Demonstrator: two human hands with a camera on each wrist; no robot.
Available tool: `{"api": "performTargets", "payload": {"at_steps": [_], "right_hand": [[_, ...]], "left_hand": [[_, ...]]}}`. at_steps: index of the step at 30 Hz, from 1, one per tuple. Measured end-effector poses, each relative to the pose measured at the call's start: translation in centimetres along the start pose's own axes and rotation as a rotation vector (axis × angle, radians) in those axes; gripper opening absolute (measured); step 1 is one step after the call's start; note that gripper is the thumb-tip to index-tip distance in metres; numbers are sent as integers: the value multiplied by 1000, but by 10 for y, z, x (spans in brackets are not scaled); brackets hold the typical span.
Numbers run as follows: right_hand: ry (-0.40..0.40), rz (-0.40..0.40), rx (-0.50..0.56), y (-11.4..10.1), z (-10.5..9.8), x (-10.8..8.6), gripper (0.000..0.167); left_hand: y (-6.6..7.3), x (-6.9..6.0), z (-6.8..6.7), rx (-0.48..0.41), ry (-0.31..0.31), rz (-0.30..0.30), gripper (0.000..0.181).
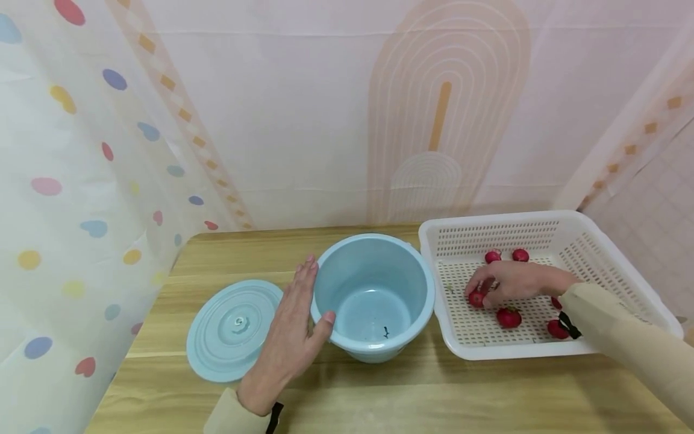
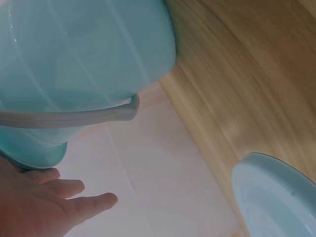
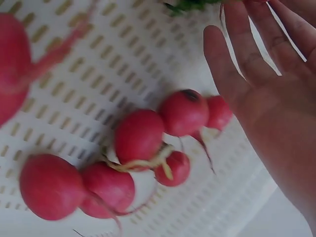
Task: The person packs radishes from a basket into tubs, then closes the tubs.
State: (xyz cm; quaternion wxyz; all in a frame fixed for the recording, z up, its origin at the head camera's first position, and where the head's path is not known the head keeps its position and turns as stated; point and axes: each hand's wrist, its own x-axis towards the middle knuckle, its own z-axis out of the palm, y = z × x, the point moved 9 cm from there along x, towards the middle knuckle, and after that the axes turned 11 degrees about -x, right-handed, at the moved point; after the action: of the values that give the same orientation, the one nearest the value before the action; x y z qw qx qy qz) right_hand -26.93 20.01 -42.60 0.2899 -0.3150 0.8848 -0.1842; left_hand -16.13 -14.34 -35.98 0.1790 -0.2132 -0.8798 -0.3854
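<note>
A light blue bucket point(image 1: 347, 271) stands upright at mid-table. My left hand point(image 1: 290, 319) rests on its left rim with fingers straight and the thumb over the edge. In the left wrist view, that hand point(image 2: 39, 207) is beside the bucket's lip, near the grey handle point(image 2: 64, 118). My right hand point(image 1: 512, 282) reaches into the white slotted basket point(image 1: 488, 352) and pinches a red radish point(image 1: 476, 299) between thumb and fingers. The right wrist view mostly hides this radish past its top edge. Several other radishes point(image 3: 52, 187) lie around on the basket floor.
Left of the bucket, a round blue lid point(image 1: 233, 328) lies flat on the wooden table point(image 1: 379, 398). Patterned cloth point(image 1: 282, 120) hangs behind and at the sides. The basket stands close to the bucket's right side. A small dark mark point(image 1: 386, 331) shows inside the bucket.
</note>
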Motion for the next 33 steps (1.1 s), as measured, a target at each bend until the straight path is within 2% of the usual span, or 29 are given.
{"api": "performTargets", "payload": {"at_steps": [7,12,16,22,27,33], "right_hand": [[190,-60,-76,-14,-40,-27,35],[331,-38,-128,-25,-67,-48,32],[428,-15,-135,-35,-81,-65,30],[576,-33,-181,-54,-95,-85,30],[699,-39,-149,-67,-101,-101,32],[803,-116,-79,-84,-102,-116,40]], "left_hand": [[3,2,5,2,-10,-10,78],[4,3,6,9,-3,-14,77],[4,3,6,16,8,-13,77],[4,4,6,20,21,-9,77],[3,5,8,17,26,-9,78],[2,7,10,14,23,-19,77]]}}
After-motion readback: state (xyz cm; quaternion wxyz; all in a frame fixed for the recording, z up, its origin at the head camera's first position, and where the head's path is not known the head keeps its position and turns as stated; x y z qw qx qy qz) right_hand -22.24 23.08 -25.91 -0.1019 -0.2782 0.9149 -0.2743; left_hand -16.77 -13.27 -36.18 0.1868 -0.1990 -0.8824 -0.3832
